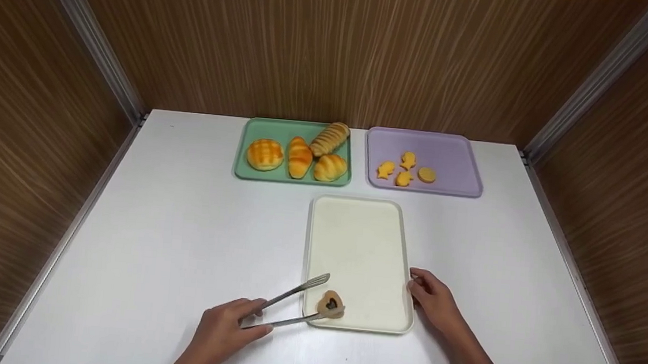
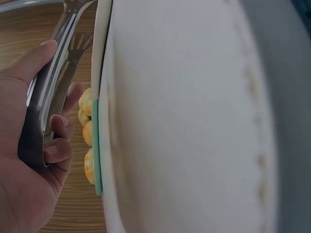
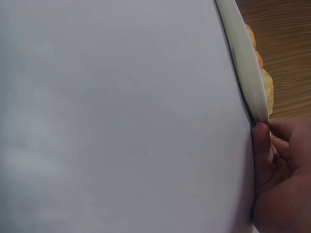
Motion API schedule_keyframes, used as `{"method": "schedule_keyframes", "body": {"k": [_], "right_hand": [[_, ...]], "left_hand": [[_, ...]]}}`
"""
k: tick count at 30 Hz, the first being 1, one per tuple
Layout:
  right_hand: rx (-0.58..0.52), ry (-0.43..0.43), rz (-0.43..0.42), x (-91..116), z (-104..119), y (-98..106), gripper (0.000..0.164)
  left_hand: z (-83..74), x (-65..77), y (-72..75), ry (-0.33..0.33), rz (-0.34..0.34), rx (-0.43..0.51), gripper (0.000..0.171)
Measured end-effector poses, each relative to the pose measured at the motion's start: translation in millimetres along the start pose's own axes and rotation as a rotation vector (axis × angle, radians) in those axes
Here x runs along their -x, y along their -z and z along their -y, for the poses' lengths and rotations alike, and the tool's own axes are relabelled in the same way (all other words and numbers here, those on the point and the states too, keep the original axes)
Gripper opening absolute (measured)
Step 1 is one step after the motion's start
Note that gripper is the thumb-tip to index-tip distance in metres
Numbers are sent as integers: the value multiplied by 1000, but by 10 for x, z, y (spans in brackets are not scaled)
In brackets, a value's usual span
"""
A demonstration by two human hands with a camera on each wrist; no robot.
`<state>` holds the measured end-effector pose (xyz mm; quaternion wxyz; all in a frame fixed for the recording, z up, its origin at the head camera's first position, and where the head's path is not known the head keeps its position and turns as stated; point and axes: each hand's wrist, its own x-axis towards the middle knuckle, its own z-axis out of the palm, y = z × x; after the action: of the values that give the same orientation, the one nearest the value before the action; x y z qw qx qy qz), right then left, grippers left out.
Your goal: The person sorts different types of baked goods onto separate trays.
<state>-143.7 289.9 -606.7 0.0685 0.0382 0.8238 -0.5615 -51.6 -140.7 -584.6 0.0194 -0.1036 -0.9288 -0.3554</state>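
My left hand (image 1: 226, 327) holds a pair of metal tongs (image 2: 43, 92), its thumb on one arm and its fingers curled on the other. The tongs' arms are spread over the near left corner of a cream tray (image 1: 359, 254). A heart-shaped cookie (image 1: 326, 299) with a dark centre lies in that corner; the nearer tong tip overlaps it, while the slotted tip (image 1: 317, 280) stands apart, farther up the tray. My right hand (image 1: 436, 303) pinches the tray's right rim (image 3: 260, 99) between thumb and fingers.
At the back left, a green tray (image 1: 242, 161) bears several breads, among them a round bun (image 1: 265, 154) and a twisted loaf (image 1: 330, 139). Beside it a purple tray (image 1: 453, 157) holds small fish-shaped crackers (image 1: 408, 160) and a round cookie (image 1: 427, 174). Wood-grain panels (image 1: 311, 48) enclose the white table (image 1: 182, 223).
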Motion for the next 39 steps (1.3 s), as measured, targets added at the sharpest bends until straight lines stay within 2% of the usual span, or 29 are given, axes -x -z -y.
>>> {"method": "schedule_keyframes", "body": {"k": [9,17,19,22,26,29,32,39], "right_hand": [[-10,-23,25,-6,13,-6,35],[6,-19,6,4,25,-23,36],[5,-19,7,4,15,-29,36],[9,-13,18,79,158,-21,36],[8,-23,12,104,225,-13,34],[12,-31,-7,28,73,-19,33],[12,-23,-10,-5,0,-19,34],[-10,-39,10,-9,-30,-11,36]], "left_hand": [[42,12,34,29,51,16,48],[44,-51,-23,-21,-20,-43,42],[51,-39,-6,-14,-11,-30,41],[68,-14,34,0,9,-12,41],[80,-19,56,-41,4,-28,39],[81,-41,57,-97,-7,-66,37],[81,-53,55,-121,-1,-81,36],[77,-63,29,-98,8,-49,33]]}}
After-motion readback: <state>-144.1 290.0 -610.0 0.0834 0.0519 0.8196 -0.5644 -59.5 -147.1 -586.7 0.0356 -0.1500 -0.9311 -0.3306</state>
